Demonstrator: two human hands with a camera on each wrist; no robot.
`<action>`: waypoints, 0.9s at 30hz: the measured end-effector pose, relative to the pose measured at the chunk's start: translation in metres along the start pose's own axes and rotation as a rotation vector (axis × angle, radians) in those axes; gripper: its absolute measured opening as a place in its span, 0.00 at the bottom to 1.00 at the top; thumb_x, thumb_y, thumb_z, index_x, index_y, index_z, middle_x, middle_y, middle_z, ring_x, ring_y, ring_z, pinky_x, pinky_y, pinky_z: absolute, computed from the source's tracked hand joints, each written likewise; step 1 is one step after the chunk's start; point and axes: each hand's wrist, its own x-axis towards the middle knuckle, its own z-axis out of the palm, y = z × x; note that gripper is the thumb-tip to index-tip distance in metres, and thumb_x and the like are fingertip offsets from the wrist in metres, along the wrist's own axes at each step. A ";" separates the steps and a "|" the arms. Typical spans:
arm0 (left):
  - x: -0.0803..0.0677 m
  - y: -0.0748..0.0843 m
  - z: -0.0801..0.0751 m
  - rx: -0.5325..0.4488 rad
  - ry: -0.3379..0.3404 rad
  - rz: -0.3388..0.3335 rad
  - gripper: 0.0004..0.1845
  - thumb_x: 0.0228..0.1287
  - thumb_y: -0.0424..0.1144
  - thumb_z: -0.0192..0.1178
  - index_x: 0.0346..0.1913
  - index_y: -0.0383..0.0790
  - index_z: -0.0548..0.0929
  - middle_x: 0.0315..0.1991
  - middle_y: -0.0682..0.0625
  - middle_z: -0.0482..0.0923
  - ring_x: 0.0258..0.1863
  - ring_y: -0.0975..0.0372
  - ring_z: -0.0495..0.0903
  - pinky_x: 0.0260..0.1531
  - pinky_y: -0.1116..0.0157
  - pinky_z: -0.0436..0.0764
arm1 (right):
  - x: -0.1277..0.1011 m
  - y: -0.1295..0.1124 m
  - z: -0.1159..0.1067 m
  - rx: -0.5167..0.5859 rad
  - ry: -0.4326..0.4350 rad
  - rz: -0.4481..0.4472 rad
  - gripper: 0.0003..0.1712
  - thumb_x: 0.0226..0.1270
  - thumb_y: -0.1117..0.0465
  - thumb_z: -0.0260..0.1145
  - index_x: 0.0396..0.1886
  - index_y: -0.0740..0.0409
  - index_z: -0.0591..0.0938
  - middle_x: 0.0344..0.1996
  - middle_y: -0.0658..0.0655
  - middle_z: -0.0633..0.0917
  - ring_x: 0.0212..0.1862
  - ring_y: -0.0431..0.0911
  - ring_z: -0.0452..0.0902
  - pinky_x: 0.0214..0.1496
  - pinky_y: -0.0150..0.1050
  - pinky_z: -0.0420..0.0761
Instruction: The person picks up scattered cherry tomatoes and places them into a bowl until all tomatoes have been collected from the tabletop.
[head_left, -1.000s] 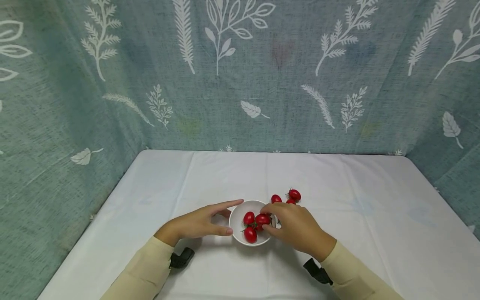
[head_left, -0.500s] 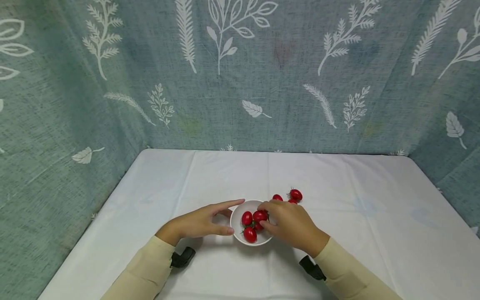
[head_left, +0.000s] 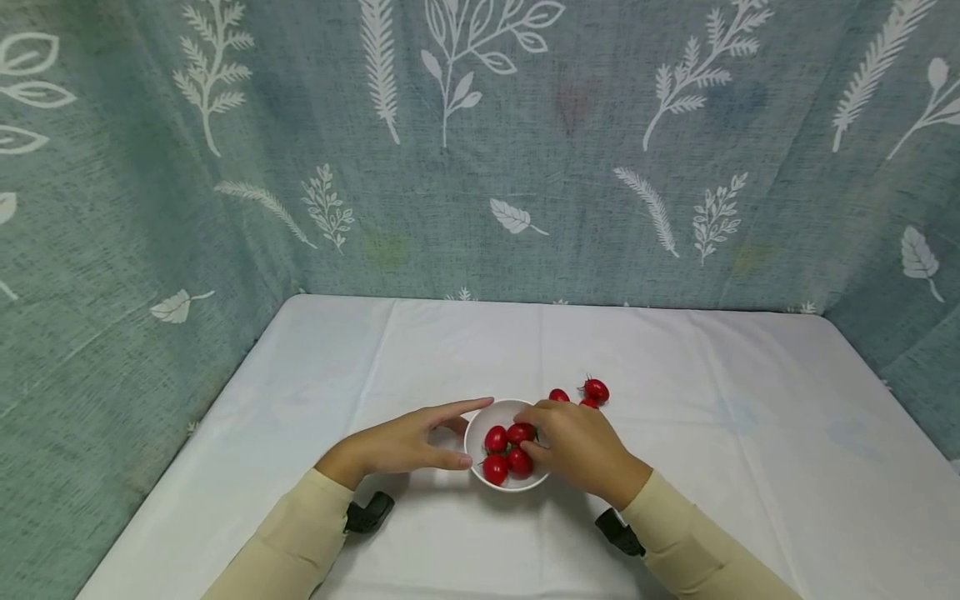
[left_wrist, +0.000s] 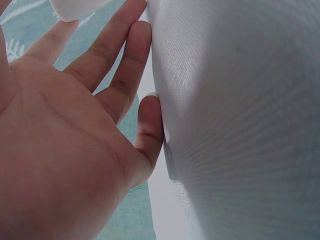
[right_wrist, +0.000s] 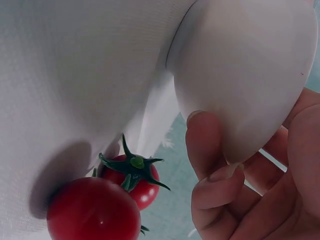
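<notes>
A small white bowl (head_left: 506, 411) stands on the white cloth with several red cherry tomatoes (head_left: 495, 469) in it. My right hand (head_left: 585, 450) reaches over the bowl's right rim, its thumb and index finger around one cherry tomato (head_left: 521, 432) inside. In the right wrist view its other fingers (right_wrist: 204, 142) are curled outside against the bowl (right_wrist: 245, 75). At the left, my left hand (head_left: 405, 442) lies beside the bowl with fingers spread and thumb at the rim. One of its fingertips meets the bowl (left_wrist: 75, 7) in the left wrist view.
Behind my right hand, a few more cherry tomatoes (head_left: 597, 390) lie on the cloth-covered table (head_left: 420, 350). They sit close to the bowl's outside in the right wrist view, green-stemmed tomato (right_wrist: 142, 192) included. A patterned green curtain (head_left: 450, 225) stands around the table.
My right hand has shifted slightly left and deeper over the bowl with its tomato. The tomatoes below it have spread apart a little. My left hand keeps its place by the rim.
</notes>
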 end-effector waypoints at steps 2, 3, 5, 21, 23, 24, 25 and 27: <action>0.000 0.000 0.000 0.000 0.000 0.001 0.40 0.65 0.53 0.66 0.75 0.74 0.58 0.62 0.57 0.77 0.66 0.59 0.71 0.68 0.37 0.62 | 0.000 0.000 0.000 0.009 -0.005 -0.008 0.18 0.57 0.57 0.78 0.48 0.52 0.88 0.44 0.51 0.90 0.45 0.43 0.85 0.40 0.36 0.85; 0.001 0.000 0.000 0.001 0.002 0.001 0.39 0.65 0.53 0.66 0.75 0.74 0.59 0.62 0.57 0.77 0.66 0.58 0.71 0.68 0.37 0.62 | 0.001 0.000 0.000 0.014 -0.009 -0.008 0.18 0.57 0.57 0.78 0.48 0.52 0.88 0.44 0.51 0.90 0.46 0.44 0.85 0.40 0.36 0.85; 0.001 0.000 0.001 0.002 0.005 0.002 0.40 0.65 0.53 0.67 0.75 0.74 0.59 0.61 0.56 0.77 0.66 0.58 0.71 0.68 0.36 0.62 | 0.001 0.000 0.000 0.022 -0.017 -0.011 0.18 0.57 0.57 0.78 0.48 0.52 0.89 0.45 0.51 0.89 0.48 0.45 0.85 0.41 0.37 0.86; 0.000 0.000 0.000 0.013 0.008 -0.003 0.40 0.64 0.54 0.67 0.75 0.75 0.58 0.61 0.58 0.77 0.66 0.59 0.71 0.68 0.38 0.63 | 0.000 0.001 -0.002 0.040 -0.042 0.000 0.20 0.58 0.56 0.77 0.51 0.51 0.88 0.48 0.50 0.89 0.51 0.45 0.85 0.42 0.37 0.86; 0.001 0.000 0.001 0.013 0.007 0.003 0.40 0.65 0.54 0.66 0.75 0.74 0.58 0.62 0.57 0.76 0.66 0.58 0.71 0.68 0.37 0.63 | -0.001 0.002 -0.003 0.030 -0.025 -0.015 0.19 0.59 0.55 0.76 0.51 0.50 0.88 0.48 0.49 0.89 0.50 0.44 0.85 0.42 0.36 0.85; 0.001 0.000 0.001 0.011 0.006 0.005 0.40 0.65 0.54 0.66 0.75 0.74 0.58 0.62 0.57 0.76 0.66 0.58 0.71 0.68 0.37 0.63 | -0.002 0.003 -0.003 0.023 -0.012 -0.026 0.18 0.60 0.55 0.76 0.51 0.49 0.88 0.47 0.49 0.89 0.49 0.43 0.85 0.42 0.36 0.85; 0.001 0.000 0.001 0.010 0.005 0.005 0.40 0.65 0.54 0.66 0.75 0.73 0.58 0.62 0.56 0.76 0.65 0.58 0.71 0.68 0.37 0.63 | -0.003 0.004 -0.004 0.016 0.003 -0.036 0.18 0.60 0.56 0.75 0.51 0.49 0.88 0.47 0.48 0.89 0.48 0.43 0.86 0.41 0.35 0.85; 0.001 0.000 0.001 0.007 0.005 0.009 0.40 0.65 0.53 0.66 0.76 0.73 0.59 0.63 0.56 0.76 0.65 0.58 0.71 0.67 0.37 0.63 | -0.006 0.004 -0.007 0.010 0.041 -0.053 0.18 0.60 0.56 0.75 0.50 0.49 0.88 0.46 0.48 0.89 0.46 0.42 0.86 0.40 0.34 0.85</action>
